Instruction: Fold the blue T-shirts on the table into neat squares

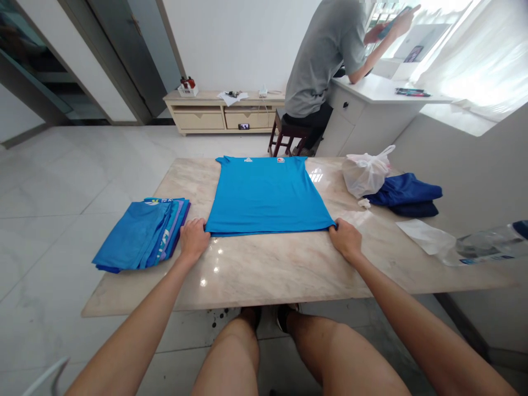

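A blue T-shirt [268, 195] lies spread on the marble table [264, 269], its hem toward me and its collar end at the far edge. Two small logos show near the far end. My left hand [194, 237] is closed on the left corner of the hem. At the right corner, my right hand [346, 239] grips the hem in the same way. Just left of my left hand sits a stack of folded blue clothes [138, 234], with some purple and white showing in its edges.
On the right of the table are a white plastic bag [365, 173], dark blue cloth [406, 192], white paper [427, 235] and a plastic bottle [490, 245] on its side. Beyond, a person [319, 60] in grey sits on a stool by a white counter [388, 91]. A low cabinet [202, 118] stands behind.
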`<state>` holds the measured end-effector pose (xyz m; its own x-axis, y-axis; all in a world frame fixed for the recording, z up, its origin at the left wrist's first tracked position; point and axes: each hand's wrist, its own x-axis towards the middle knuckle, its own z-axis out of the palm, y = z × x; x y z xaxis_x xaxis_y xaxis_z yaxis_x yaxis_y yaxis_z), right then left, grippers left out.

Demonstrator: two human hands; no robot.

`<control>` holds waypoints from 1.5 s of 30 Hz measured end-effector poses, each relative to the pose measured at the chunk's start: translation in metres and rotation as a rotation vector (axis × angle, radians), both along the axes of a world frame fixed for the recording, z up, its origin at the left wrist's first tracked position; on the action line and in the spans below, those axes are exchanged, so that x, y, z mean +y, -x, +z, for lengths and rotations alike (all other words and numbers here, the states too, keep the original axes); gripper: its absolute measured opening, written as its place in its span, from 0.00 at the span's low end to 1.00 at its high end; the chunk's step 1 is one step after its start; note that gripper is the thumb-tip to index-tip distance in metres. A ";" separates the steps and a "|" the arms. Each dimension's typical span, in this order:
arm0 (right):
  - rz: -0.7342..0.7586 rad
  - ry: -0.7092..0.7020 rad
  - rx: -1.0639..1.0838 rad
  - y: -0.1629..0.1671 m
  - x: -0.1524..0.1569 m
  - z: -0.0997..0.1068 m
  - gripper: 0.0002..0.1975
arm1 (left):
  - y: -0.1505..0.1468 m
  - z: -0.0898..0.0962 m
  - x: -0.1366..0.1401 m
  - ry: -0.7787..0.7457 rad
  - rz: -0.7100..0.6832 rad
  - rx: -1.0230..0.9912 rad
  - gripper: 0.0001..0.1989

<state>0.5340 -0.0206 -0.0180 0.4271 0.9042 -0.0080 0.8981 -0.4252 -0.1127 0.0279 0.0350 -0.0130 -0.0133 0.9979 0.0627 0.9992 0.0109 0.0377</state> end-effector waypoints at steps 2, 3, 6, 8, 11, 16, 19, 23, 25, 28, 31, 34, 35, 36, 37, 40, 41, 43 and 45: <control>0.001 0.005 -0.008 0.000 0.000 0.000 0.16 | 0.000 0.001 0.000 -0.001 -0.001 0.003 0.13; 0.000 0.010 -0.009 0.001 0.000 0.001 0.17 | -0.001 0.001 0.000 -0.001 0.000 0.003 0.13; 0.010 0.029 -0.027 0.003 -0.001 0.005 0.17 | -0.002 0.005 -0.003 0.002 0.009 0.001 0.14; 0.032 0.056 -0.053 0.005 -0.004 0.010 0.17 | -0.003 0.009 -0.009 0.008 0.010 0.007 0.16; 0.080 0.113 -0.091 0.008 -0.016 0.018 0.17 | -0.003 0.016 -0.025 0.027 -0.011 0.028 0.17; 0.141 0.124 -0.139 0.009 -0.060 0.026 0.16 | 0.005 0.025 -0.067 0.072 -0.053 0.058 0.18; 0.123 0.149 -0.142 0.009 -0.092 0.029 0.15 | 0.011 0.028 -0.098 0.083 -0.053 0.072 0.19; 0.111 0.183 -0.142 0.014 -0.132 0.034 0.15 | 0.015 0.034 -0.139 0.103 -0.030 0.079 0.18; 0.113 0.192 -0.146 0.017 -0.151 0.037 0.15 | 0.016 0.037 -0.159 0.116 -0.014 0.075 0.17; 0.123 0.198 -0.142 0.021 -0.178 0.039 0.15 | 0.016 0.039 -0.189 0.122 -0.005 0.071 0.16; 0.113 0.214 -0.124 0.023 -0.203 0.036 0.16 | 0.019 0.037 -0.214 0.108 -0.027 0.053 0.13; 0.084 0.248 -0.091 0.025 -0.223 0.032 0.16 | 0.024 0.032 -0.231 0.089 -0.063 0.018 0.12; 0.085 0.262 -0.070 0.025 -0.229 0.030 0.16 | 0.026 0.029 -0.235 0.087 -0.071 0.006 0.12; 0.088 0.272 -0.051 0.026 -0.233 0.028 0.16 | 0.028 0.027 -0.238 0.085 -0.079 -0.006 0.12; 0.092 0.274 -0.035 0.027 -0.238 0.025 0.16 | 0.029 0.024 -0.240 0.084 -0.088 -0.018 0.12; 0.077 0.249 -0.008 0.028 -0.248 0.017 0.16 | 0.032 0.013 -0.247 0.094 -0.108 -0.058 0.12; 0.068 0.234 -0.004 0.029 -0.251 0.014 0.16 | 0.033 0.009 -0.249 0.103 -0.106 -0.074 0.12; 0.049 0.214 0.003 0.029 -0.257 0.008 0.16 | 0.035 0.000 -0.256 0.123 -0.082 -0.102 0.12; 0.025 0.206 0.010 0.027 -0.262 0.002 0.15 | 0.037 -0.011 -0.264 0.132 -0.036 -0.120 0.13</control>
